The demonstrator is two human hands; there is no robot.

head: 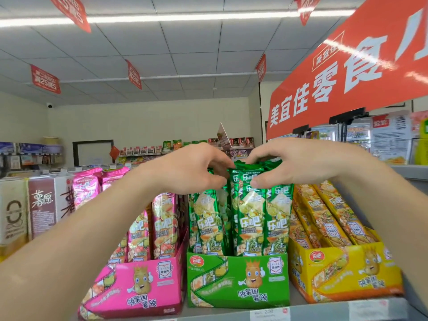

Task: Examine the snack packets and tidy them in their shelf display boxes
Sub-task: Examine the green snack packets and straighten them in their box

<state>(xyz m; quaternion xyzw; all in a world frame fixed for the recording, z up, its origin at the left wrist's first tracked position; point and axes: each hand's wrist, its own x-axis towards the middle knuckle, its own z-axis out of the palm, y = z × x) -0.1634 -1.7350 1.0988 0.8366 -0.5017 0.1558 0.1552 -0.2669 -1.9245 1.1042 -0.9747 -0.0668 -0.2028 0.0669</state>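
The green packets (252, 212) stand upright in the green display box (238, 279) at the lower centre of the frame, bunched toward its right half with a gap left of the middle. Your right hand (298, 163) comes over their tops from the right, fingers behind and thumb in front, pinching the upper edges of the front packets. Your left hand (190, 167) curls in from the left with its fingertips at the same top edge. Whether it actually nips a packet or only touches it, you cannot tell from here.

This looks like the squaring-up step on the middle box. Next you likely need to spread the bundle evenly across the box and seat the bottoms behind the front lip — gently, since the thin foil will crease and neighbours may tip.

Left of it sits the pink box (139, 288) with its pink packets (162, 223). On the right, the yellow packets (324, 214) lean back in the yellow box (342, 272). All three rest on a grey shelf (324, 311) with a price label (269, 315) on its front edge — at the bottom of the frame. An orange banner (347, 77) fills the upper right, red hanging tags (45, 78) dangle from the tiled ceiling (185, 42), and more stocked shelves (185, 147) line the far wall.
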